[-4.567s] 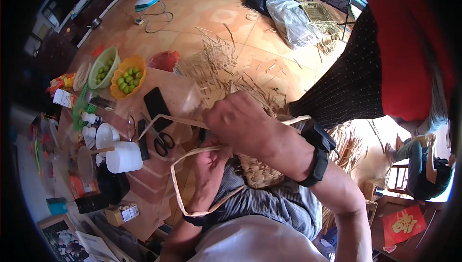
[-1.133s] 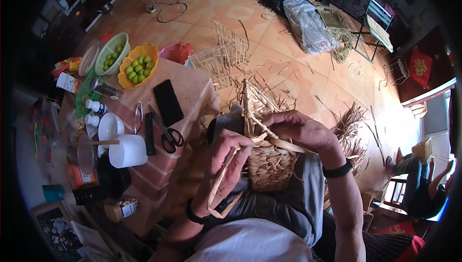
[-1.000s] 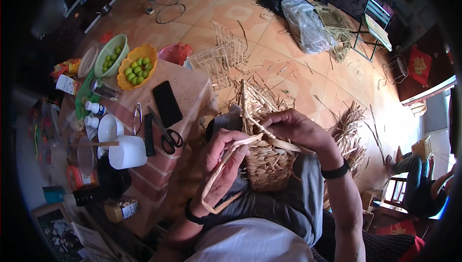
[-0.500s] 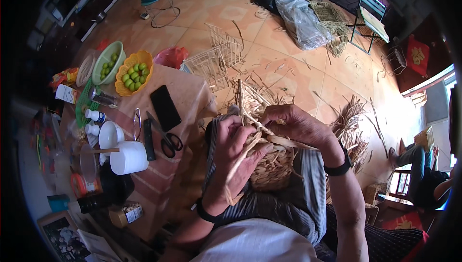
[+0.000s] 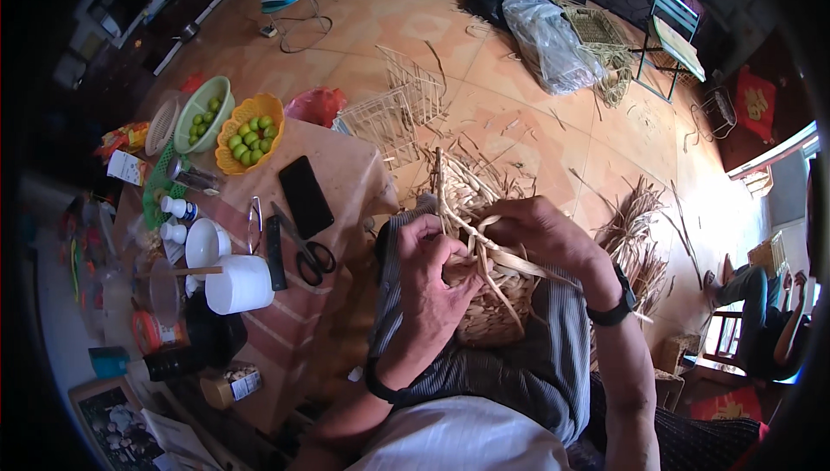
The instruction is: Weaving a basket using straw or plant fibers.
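Note:
A partly woven straw basket (image 5: 493, 326) rests between my thighs, with loose strands sticking up from its edge. My left hand (image 5: 430, 276) is closed in a pinch at the near left of the basket's rim, on the woven edge. My right hand (image 5: 546, 233) grips a pale flat straw strand (image 5: 519, 264) on the right side of the rim; its fingertips are partly hidden behind the strands. A thicker twisted strand (image 5: 443, 186) runs along the rim between the hands, and one loose end hangs down over the basket's front.
At left, a table (image 5: 346, 160) bears a phone (image 5: 305, 198), scissors (image 5: 309, 255), a white tub (image 5: 239, 284) and a yellow bowl of green fruit (image 5: 251, 134). A straw bundle (image 5: 635, 229) lies on the floor at right, near a wire rack (image 5: 380, 121). Another person (image 5: 761, 315) sits far right.
The loose strand that lay across my left palm now hangs over the basket's front. My left fingers have drawn in tighter at the rim, and the right hand has shifted slightly right and down.

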The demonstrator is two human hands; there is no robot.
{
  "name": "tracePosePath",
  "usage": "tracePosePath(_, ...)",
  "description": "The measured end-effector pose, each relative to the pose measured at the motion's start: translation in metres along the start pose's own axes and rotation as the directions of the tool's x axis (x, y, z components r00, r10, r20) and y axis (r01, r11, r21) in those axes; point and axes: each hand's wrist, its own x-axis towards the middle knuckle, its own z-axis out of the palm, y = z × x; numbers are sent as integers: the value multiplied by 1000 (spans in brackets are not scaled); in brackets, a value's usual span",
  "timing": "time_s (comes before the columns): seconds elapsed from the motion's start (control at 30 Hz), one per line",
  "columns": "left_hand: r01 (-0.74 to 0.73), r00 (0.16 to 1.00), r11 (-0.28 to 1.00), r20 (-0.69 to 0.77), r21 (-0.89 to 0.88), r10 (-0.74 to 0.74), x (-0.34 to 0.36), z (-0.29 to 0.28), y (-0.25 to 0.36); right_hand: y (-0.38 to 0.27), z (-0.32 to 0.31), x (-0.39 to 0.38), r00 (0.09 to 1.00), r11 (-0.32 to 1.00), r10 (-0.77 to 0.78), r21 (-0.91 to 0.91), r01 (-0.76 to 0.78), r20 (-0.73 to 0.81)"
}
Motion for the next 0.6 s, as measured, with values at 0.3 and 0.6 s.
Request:
tracePosePath(0.3, -10, 1000, 992, -11, -128, 8, -4, 2, -3, 141, -50, -61, 469, 227, 803, 917, 329, -367)
tracePosePath(0.6, -73, 997, 997, 2, -23, 73, 10, -25, 3, 12, 19, -3, 990, 857, 68, 515, 6, -124)
